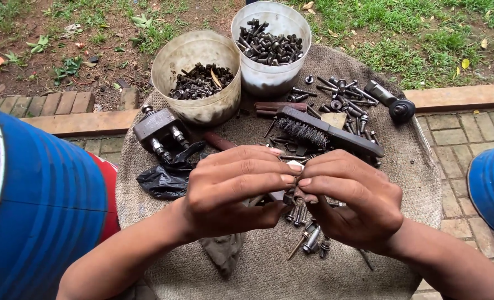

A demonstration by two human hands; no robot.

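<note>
Pinching a small bolt (292, 189) between the fingertips of both hands, the person worked above the burlap-covered table (413, 166); the left hand (233, 189) and right hand (352, 200) met at its middle, fingers closed on the part. The step in hand appeared to be threading or freeing a nut, though the fingers hid the detail; the next move would call for a firm counter-twist. The bolt stood between both thumbs and forefingers, above the loose screws (311, 236), near the wire brush (327, 133) and two buckets (202, 105).
</note>
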